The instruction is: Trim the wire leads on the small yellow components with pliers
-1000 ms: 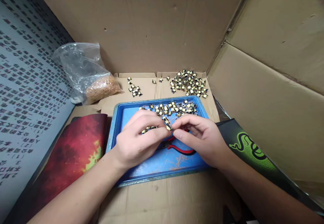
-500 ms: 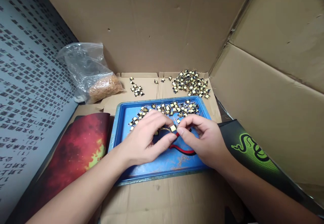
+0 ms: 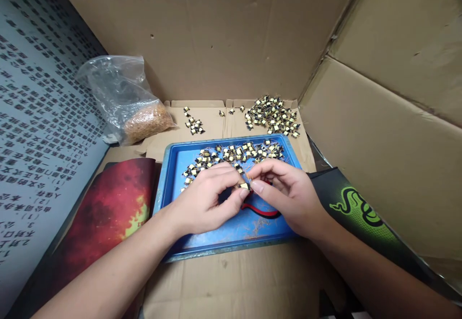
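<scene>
My left hand (image 3: 212, 196) pinches a small transformer (image 3: 244, 186) between thumb and forefinger above the tray. It has a yellow-taped middle, black ends and thin copper leads. Thumb and forefinger of my right hand (image 3: 287, 191) are closed together at its right end, where fine copper leads (image 3: 251, 178) show at the tips. Under the hands, a curved red and black piece (image 3: 262, 211), like a tool handle, lies in the blue tray (image 3: 220, 249); my right hand hides part of it. Many similar transformers (image 3: 233, 153) fill the tray's far side.
Behind the tray, a heap of transformers (image 3: 272, 114) sits at right and a smaller group (image 3: 194, 125) at left. A clear plastic bag (image 3: 147, 121) of copper-coloured bits stands far left. A red mat (image 3: 108, 198) and a black-green mat (image 3: 355, 203) flank the tray. Cardboard walls (image 3: 216, 30) enclose the space.
The transformer has turned and tipped in my left fingers, its yellow face lying flatter. My right fingertips have shifted slightly, and copper leads now show at them. The view has shifted a little.
</scene>
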### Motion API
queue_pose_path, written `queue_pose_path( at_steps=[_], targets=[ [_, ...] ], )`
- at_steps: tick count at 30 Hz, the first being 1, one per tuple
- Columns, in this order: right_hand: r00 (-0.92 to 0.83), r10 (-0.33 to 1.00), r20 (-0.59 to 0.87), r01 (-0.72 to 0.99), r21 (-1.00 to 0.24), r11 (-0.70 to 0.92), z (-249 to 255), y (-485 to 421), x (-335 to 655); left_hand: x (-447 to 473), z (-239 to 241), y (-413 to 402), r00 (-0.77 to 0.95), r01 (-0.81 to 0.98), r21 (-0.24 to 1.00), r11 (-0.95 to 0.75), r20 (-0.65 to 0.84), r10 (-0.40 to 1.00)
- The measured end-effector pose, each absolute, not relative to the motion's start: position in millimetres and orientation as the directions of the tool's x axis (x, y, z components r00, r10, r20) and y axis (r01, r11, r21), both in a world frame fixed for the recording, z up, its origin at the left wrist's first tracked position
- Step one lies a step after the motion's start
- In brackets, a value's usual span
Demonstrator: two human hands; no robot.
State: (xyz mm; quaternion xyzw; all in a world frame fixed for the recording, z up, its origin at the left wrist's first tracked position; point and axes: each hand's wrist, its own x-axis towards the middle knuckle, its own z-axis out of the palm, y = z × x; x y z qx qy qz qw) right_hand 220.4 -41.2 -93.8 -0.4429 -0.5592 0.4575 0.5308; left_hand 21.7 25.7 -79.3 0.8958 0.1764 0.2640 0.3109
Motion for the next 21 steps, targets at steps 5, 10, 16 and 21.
queue_pose_path(
  at_steps=[5, 10, 16, 21],
  targets=[
    [-0.013, 0.988, 0.155, -0.01, -0.988, 0.155, -92.6, -38.6, 220.4, 22.1, -79.1, 25.2, 0.806, 0.172, 0.648, -0.742, 0.341, 0.485],
    [-0.034, 0.994, 0.106, -0.063, -0.993, 0.104, -90.4, -38.2, 224.1, 20.9, -79.1, 25.1, 0.797, 0.175, 0.66, -0.73, 0.341, 0.499],
    [-0.078, 0.993, 0.089, -0.058, -0.995, 0.085, -91.2, -37.7, 224.8, 22.8, -79.4, 23.9, 0.799, 0.192, 0.636, -0.748, 0.341, 0.495],
    [-0.038, 0.996, 0.087, -0.004, -0.996, 0.086, -91.1, -36.3, 223.4, 23.1, -79.6, 24.4, 0.806, 0.207, 0.616, -0.76, 0.333, 0.489]
  ],
)
